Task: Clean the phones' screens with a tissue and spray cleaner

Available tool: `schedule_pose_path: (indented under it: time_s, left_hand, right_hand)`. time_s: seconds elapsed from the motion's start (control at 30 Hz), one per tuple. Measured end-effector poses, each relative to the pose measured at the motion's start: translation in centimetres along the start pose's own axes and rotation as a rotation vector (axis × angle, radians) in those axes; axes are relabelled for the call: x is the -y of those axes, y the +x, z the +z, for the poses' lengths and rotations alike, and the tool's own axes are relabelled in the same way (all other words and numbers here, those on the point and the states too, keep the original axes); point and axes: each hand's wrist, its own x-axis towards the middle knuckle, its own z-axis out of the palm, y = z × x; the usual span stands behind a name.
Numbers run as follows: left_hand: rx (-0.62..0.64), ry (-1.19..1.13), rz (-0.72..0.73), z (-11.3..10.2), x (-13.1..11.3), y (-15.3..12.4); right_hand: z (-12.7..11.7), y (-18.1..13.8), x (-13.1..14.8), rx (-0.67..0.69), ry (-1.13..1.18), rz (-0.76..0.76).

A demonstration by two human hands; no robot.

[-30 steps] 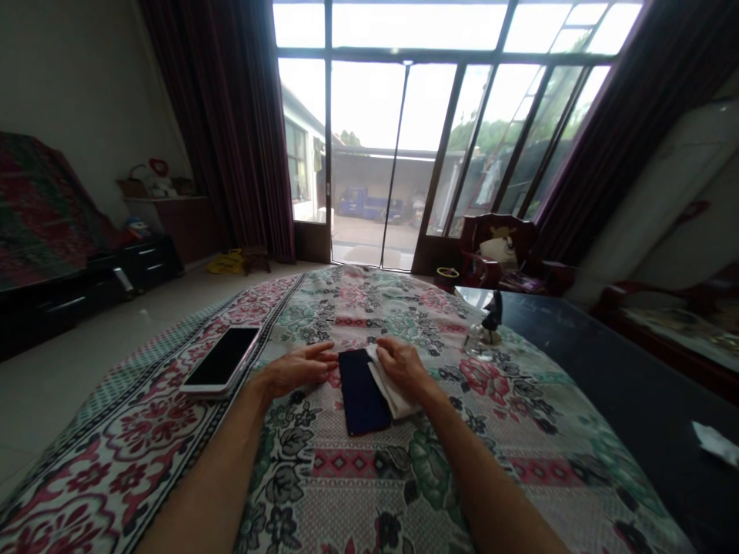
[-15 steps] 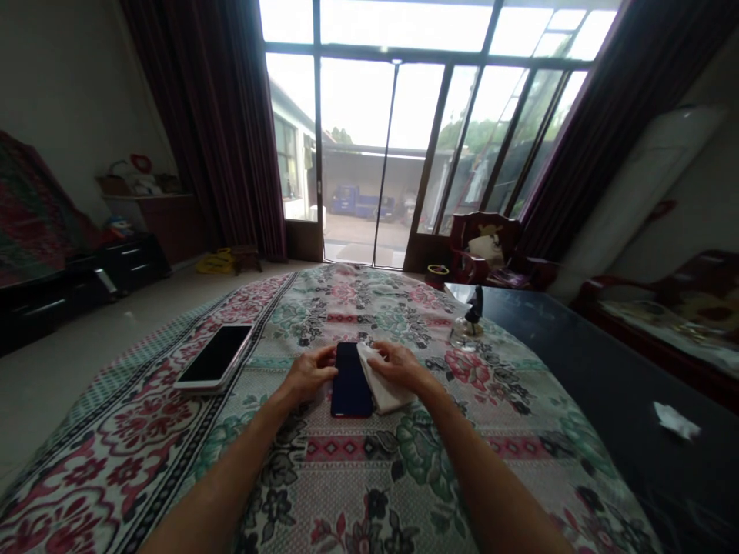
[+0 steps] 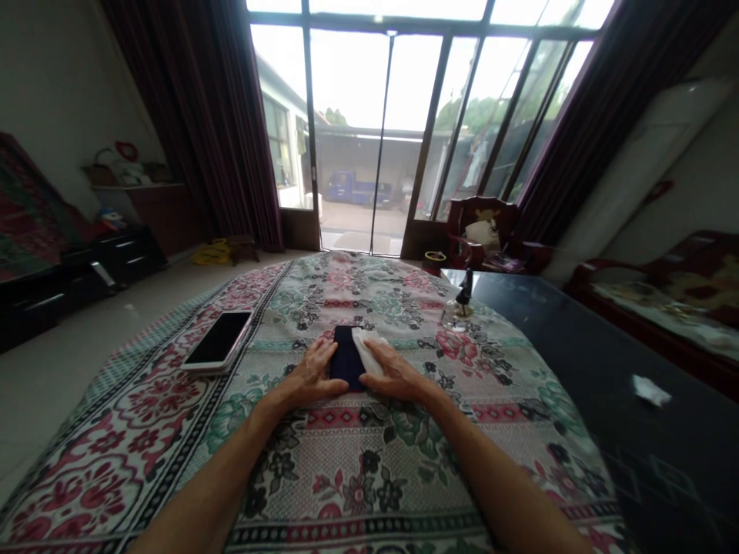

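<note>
On the patterned tablecloth (image 3: 346, 462) in front of me lies a dark blue smartphone (image 3: 345, 363). My left hand (image 3: 315, 371) holds its left side, with the fingers along that edge and the thumb across the near end. My right hand (image 3: 396, 372) presses a folded white cloth (image 3: 362, 346) on the phone's right side. The thumb of this hand reaches the phone's lower right corner, and the palm hides part of the cloth. A larger white tablet (image 3: 218, 340) with a black screen rests to the left, apart from both hands.
A clear spray bottle (image 3: 459, 308) with a black nozzle stands on the right of the cloth. Beyond it is a black table (image 3: 548, 338) bearing a crumpled white tissue (image 3: 651, 390). A wooden armchair (image 3: 482, 223) and glass doors (image 3: 358, 154) are farther back.
My left thumb has moved down across the phone's near end. The right hand has turned flatter over the cloth, its thumb now on the phone's corner. The view has shifted slightly.
</note>
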Motion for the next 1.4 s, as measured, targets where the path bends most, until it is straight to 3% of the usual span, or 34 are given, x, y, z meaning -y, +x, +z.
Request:
schedule_pose_path:
  time_s: [0.17, 0.37, 0.67, 0.87, 1.03, 1.4]
  left_hand:
    - [0.052, 0.029, 0.023, -0.1, 0.6, -0.1]
    - [0.072, 0.181, 0.065, 0.4, 0.9, -0.1]
    - [0.082, 0.247, 0.088, 0.6, 0.7, -0.2]
    - [0.064, 0.255, 0.08, 0.7, -0.3, -0.4]
    - [0.053, 0.311, 0.048, 1.8, -1.0, 0.0]
    - [0.13, 0.3, 0.116, 6.4, -5.2, 5.3]
  right_hand:
    - [-0.6, -0.5, 0.0, 0.124, -0.006, 0.02]
    - [-0.6, -0.4, 0.6, 0.177, -0.045, 0.025]
    - [-3.7, -0.7, 0.2, 0.338, 0.099, 0.05]
    - [-2.6, -0.6, -0.1, 0.267, 0.05, -0.054]
    - [-2.3, -0.6, -0.3, 0.22, 0.012, -0.008]
    - [-6.0, -2.6, -4.6, 0.141, -0.106, 0.131]
